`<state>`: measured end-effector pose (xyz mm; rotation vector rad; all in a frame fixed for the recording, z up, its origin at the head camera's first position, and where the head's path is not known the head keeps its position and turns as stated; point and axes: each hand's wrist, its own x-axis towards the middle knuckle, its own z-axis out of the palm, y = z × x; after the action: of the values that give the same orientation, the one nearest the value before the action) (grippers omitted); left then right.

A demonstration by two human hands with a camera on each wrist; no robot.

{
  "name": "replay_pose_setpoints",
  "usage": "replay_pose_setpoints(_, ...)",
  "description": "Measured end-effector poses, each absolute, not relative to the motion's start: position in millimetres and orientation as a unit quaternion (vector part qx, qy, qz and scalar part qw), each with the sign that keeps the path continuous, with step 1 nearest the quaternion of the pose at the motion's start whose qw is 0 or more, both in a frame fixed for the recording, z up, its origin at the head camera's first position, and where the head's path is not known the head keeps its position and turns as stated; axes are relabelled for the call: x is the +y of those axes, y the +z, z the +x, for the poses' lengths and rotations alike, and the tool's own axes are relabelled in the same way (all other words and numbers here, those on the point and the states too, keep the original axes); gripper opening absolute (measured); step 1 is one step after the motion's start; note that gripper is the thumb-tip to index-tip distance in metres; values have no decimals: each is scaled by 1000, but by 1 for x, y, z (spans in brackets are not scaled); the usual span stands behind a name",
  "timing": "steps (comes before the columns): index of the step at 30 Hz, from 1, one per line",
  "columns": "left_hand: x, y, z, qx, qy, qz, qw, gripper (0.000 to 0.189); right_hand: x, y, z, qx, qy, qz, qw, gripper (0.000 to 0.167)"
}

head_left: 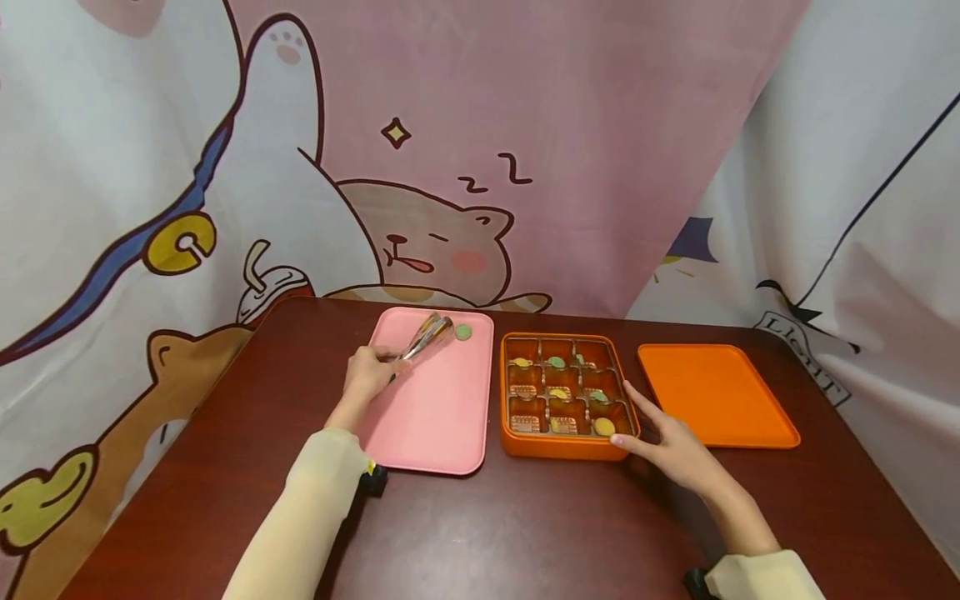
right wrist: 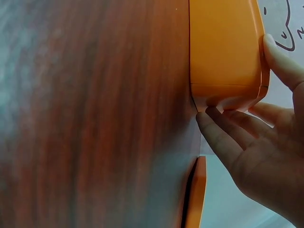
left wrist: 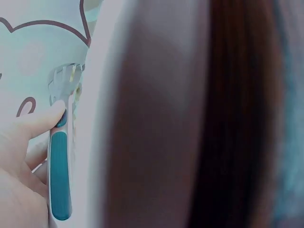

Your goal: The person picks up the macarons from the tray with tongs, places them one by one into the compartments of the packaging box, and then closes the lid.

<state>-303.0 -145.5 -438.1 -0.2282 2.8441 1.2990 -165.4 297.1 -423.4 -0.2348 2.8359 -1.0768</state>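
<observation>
My left hand [head_left: 369, 372] holds metal tongs [head_left: 424, 340] by their handles, over the pink tray [head_left: 431, 417]. Teal inlays show on the tongs [left wrist: 60, 175] in the left wrist view, with the thumb lying along the grip. Just right of their slotted heads, a small green disc [head_left: 462, 332] lies on the tray. My right hand [head_left: 675, 450] touches the near right corner of an orange box [head_left: 562, 450], its thumb at the rim and its extended fingers against the side wall. Several small yellow and green pieces sit in the box's clear divided insert.
An orange lid-like tray [head_left: 720, 396] lies flat to the right of the box. Everything stands on a dark red-brown table [head_left: 480, 533]. A printed cloth [head_left: 585, 167] hangs behind the table and at its sides.
</observation>
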Motion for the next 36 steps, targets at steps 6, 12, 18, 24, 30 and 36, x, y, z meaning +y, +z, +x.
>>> replay_pose_setpoints(6,-144,-436,-303,907,419,-47,1,31,297,-422,-167,934,-347,-70,52,89)
replay_pose_setpoints(12,-145,-427,-297,909,418,-12,0,31,296,-421,-166,933,-348,-70,55,89)
replay_pose_setpoints(18,-141,-415,-289,909,415,29,-11,29,297,-421,-168,936,-341,-72,53,90)
replay_pose_setpoints(24,-131,-407,-282,903,424,69,-11,28,297,-419,-170,936,-342,-70,53,89)
replay_pose_setpoints(30,-120,-403,-274,888,448,106,1,28,298,-420,-170,935,-342,-75,49,89)
replay_pose_setpoints(36,-111,-403,-266,885,449,122,9,27,298,-421,-170,935,-343,-76,51,89)
